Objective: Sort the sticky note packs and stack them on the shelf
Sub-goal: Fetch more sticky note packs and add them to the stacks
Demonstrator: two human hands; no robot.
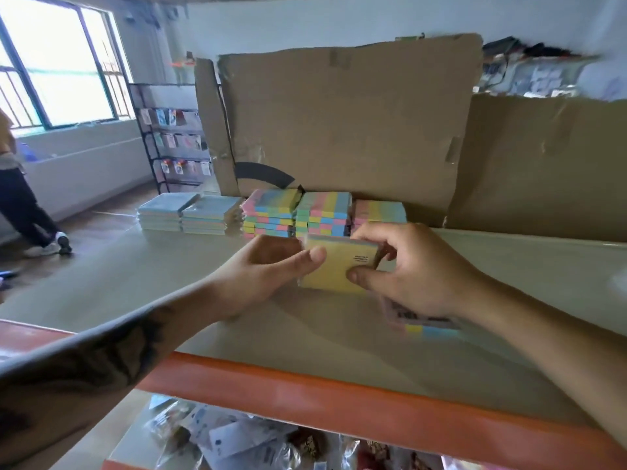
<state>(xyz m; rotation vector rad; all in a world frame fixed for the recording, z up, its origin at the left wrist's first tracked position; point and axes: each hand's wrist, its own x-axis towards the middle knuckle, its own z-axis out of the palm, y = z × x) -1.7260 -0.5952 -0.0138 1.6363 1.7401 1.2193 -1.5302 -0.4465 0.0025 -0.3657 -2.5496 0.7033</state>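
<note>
Both hands hold one yellow sticky note pack [334,268] above the beige shelf board [169,286]. My left hand [268,269] grips its left side, thumb on top. My right hand [407,273] pinches its right side and also holds a pink-and-blue pack [424,325] under the palm. Behind them, multicoloured packs stand in three stacks [271,212], [324,212], [380,210] against the cardboard. Two stacks of pale blue packs [185,212] lie further left.
Brown cardboard sheets [349,120] wall off the back of the shelf. An orange rail [339,401] edges the front; bagged goods [237,439] lie on the level below. A black display rack [176,137] and a standing person [20,198] are at the left.
</note>
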